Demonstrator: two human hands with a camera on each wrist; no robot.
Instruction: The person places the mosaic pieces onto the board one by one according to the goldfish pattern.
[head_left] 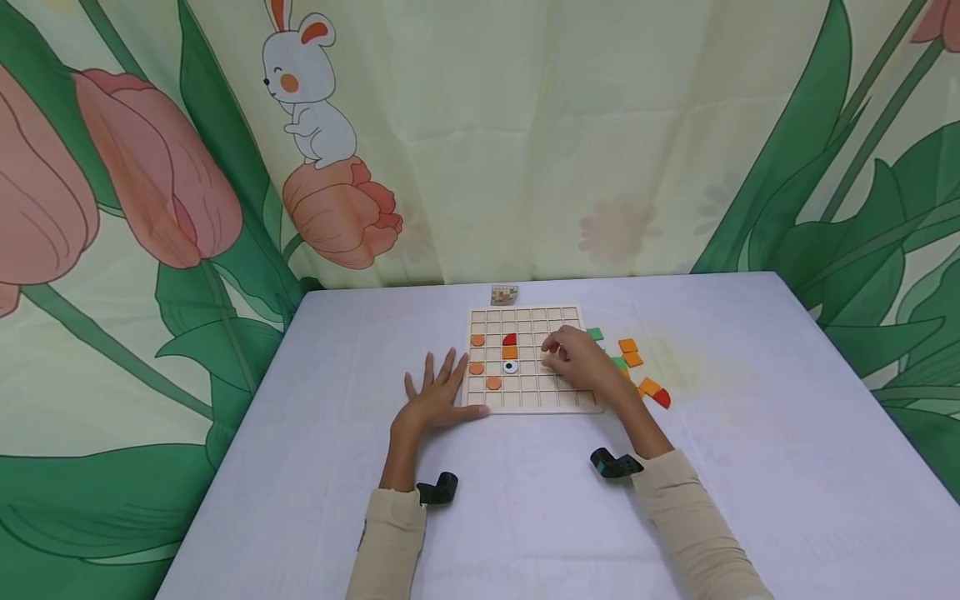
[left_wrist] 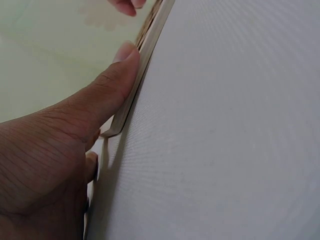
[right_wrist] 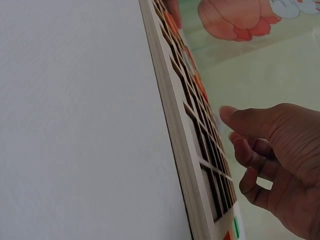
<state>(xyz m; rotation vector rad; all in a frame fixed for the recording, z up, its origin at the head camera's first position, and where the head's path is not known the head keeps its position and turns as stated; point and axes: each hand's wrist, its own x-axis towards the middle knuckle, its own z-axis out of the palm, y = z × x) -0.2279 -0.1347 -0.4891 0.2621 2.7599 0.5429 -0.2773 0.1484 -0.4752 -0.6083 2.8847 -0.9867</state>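
A pale wooden grid board lies on the table. My left hand rests spread at its left side, with the thumb along the near edge in the left wrist view. Above the board's right half, my right hand has curled fingers and pinches a small pale piece, mostly hidden at the thumb tip. In the grid sit several orange discs, a red quarter-round piece, an orange square and a white eye disc.
Right of the board lie loose orange squares, green pieces and a red rounded piece, partly behind the right forearm. A small patterned card stands at the table's back edge. A printed curtain hangs behind.
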